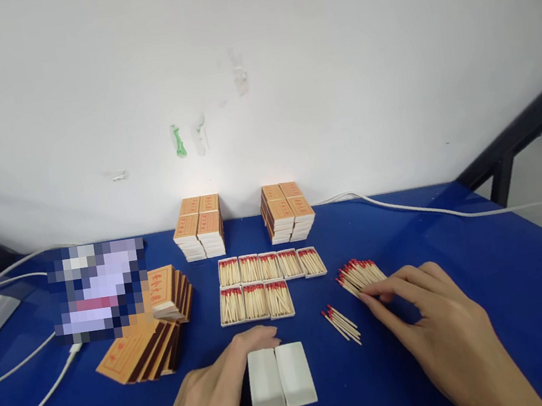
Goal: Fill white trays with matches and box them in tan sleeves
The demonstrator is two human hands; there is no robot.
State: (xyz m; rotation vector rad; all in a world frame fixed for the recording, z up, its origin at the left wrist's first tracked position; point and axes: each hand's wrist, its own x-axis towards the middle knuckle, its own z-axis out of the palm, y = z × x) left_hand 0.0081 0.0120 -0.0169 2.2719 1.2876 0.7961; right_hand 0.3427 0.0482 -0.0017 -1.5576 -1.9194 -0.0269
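Note:
Two small white matchbox trays (296, 374) lie side by side at the front of the table, with bare insides. Around their left side curls my left hand (216, 389), fingers at the far edge and thumb at the near edge. My right hand (432, 315) pinches at the near right side of a heap of red-tipped matches (361, 273); how many are between its fingertips is hidden. A few loose matches (342, 324) lie between the heap and the trays. Behind the trays, several matchbox trays full of matches (255, 302) stand in two rows.
Two stacks of orange matchboxes (198, 227) (288, 210) stand near the wall. Leaning orange matchbox sleeves (143, 348) lie at left, beside a blurred-out device (104, 287) with a white cable (51, 402). Another white cable (417, 208) runs along the back right.

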